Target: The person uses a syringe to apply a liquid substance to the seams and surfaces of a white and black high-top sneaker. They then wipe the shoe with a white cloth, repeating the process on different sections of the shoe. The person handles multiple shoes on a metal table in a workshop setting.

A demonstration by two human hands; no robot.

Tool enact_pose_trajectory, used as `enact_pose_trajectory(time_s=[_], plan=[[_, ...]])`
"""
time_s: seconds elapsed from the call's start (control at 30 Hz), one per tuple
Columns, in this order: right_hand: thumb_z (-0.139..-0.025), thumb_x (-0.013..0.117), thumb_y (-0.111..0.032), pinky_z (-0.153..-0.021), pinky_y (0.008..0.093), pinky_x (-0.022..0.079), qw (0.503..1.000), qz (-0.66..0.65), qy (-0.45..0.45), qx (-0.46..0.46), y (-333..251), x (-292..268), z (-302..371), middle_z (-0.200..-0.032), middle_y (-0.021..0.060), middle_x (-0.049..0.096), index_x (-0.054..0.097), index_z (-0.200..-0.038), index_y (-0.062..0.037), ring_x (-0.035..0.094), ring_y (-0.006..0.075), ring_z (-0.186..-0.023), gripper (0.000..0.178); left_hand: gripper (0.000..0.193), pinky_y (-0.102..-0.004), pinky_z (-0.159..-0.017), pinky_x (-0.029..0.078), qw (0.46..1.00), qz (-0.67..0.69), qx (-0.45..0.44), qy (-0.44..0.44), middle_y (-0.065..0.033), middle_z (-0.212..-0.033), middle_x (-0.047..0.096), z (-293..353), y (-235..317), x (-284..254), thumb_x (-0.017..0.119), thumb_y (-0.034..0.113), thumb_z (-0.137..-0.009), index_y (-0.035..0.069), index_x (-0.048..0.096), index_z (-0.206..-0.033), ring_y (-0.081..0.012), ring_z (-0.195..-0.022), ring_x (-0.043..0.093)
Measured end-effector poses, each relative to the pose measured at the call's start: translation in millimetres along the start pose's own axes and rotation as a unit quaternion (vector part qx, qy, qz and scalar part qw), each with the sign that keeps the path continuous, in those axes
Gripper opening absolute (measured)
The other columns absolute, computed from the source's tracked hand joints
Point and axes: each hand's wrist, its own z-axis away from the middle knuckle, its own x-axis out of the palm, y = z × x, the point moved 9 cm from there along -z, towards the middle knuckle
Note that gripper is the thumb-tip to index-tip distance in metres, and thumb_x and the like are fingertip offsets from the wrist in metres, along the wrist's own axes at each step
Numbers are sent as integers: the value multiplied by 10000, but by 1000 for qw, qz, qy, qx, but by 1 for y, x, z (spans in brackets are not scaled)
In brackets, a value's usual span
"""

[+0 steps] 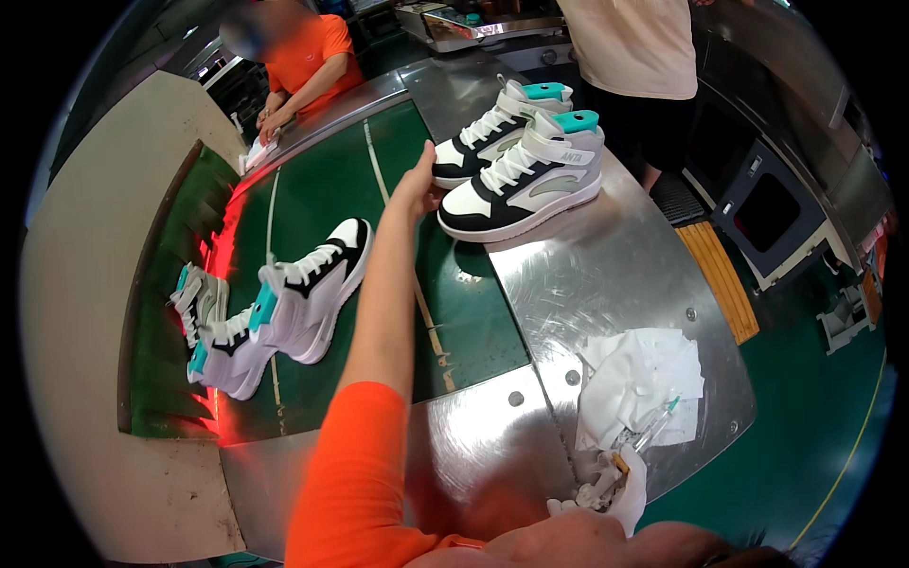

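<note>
My left arm, in an orange sleeve, stretches forward from the lower edge. My left hand (pixel 417 185) is closed at the toe of the far high-top sneaker (pixel 454 161), thumb up and fingers partly hidden. Beside it, nearer me, is a matching sneaker (pixel 521 185). Both are white, black and grey, with teal inserts at the collar. They sit where the green conveyor belt (pixel 398 142) meets the metal tabletop (pixel 625 275). No part of my right hand can be made out.
Left of my arm, a sneaker (pixel 322 284) stands on the belt with several shoes clustered about it. White paper (pixel 653 379) and crumpled white cloth lie at the tabletop's near right. Across the belt works a person in orange (pixel 317 62); another person (pixel 634 47) stands behind the tabletop.
</note>
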Motion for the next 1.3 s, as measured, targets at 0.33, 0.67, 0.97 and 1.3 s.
enact_pose_trajectory(time_s=[0.33,0.67,0.97,1.3], plan=[[-563,863,-277,-744,433,516,999,22,-25,15,-17,-2,-23,-1038,208,592,436,-1310,-4,619,387,-885,903,612,-387,-605,559,964,-4,178,199,-172,-972,689,99,56,-44,703,443,-838,-108,614,-1091,-268,-810,698],[-654,739,-174,-929,373,467,996,83,-5,-16,-13,-3,-13,-1227,200,575,451,-1354,20,592,318,-1078,782,567,-462,-737,509,586,-429,579,370,-218,-915,644,478,216,-80,732,465,-786,2,538,-1050,-401,-866,637],[-632,832,-423,-929,438,490,909,145,86,-381,-88,8,3,-1191,233,605,481,-1291,48,610,357,-1063,883,586,-449,-898,469,883,-111,135,436,-269,-1111,637,587,-36,-275,580,492,-903,-38,571,-1152,-449,-1041,599],[-662,802,-490,-999,405,456,924,374,16,-80,-65,14,-11,-1291,248,553,440,-1339,61,555,365,-1179,944,174,-394,-823,499,816,-298,215,446,-135,-947,659,783,-130,-367,612,204,-894,40,665,-917,-299,-930,628]])
